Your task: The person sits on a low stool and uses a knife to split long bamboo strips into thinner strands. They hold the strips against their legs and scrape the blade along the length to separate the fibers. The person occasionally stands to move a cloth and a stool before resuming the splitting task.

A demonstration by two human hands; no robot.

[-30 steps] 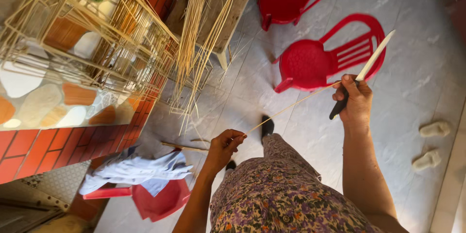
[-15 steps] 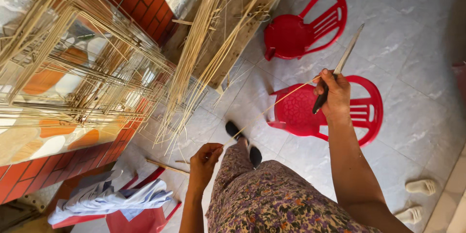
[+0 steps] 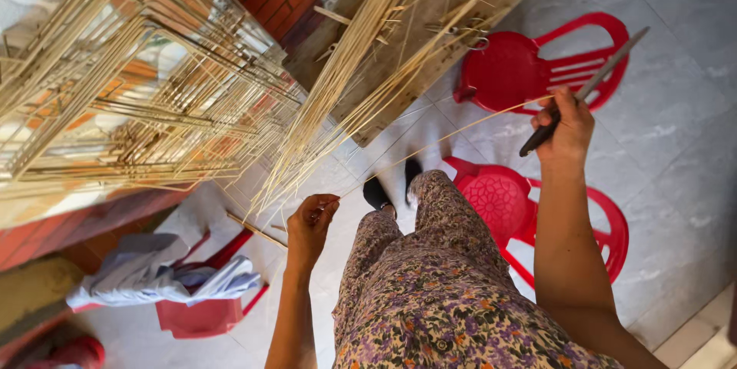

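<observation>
My right hand (image 3: 566, 127) is closed around the dark handle of a long knife (image 3: 589, 86) whose blade points up and to the right. My left hand (image 3: 311, 221) pinches the lower end of a thin bamboo strip (image 3: 453, 132). The strip runs taut from that hand up to my right hand, crossing in front of the knife. A bundle of pale bamboo strips (image 3: 349, 69) leans on a wooden board (image 3: 430, 46) just beyond my left hand. My legs in floral fabric (image 3: 430, 284) fill the bottom middle.
A stack of bamboo-frame cages (image 3: 130, 85) stands at the left against a red brick wall. Two red plastic chairs stand on the grey tiled floor: one (image 3: 537, 62) beyond my right hand, one (image 3: 537, 215) under my right arm. A red stool with pale cloth (image 3: 184, 284) sits at lower left.
My right hand with the knife has lowered slightly and the view has swung, so the chairs sit closer beneath my arm. My left hand stays on the strip's end.
</observation>
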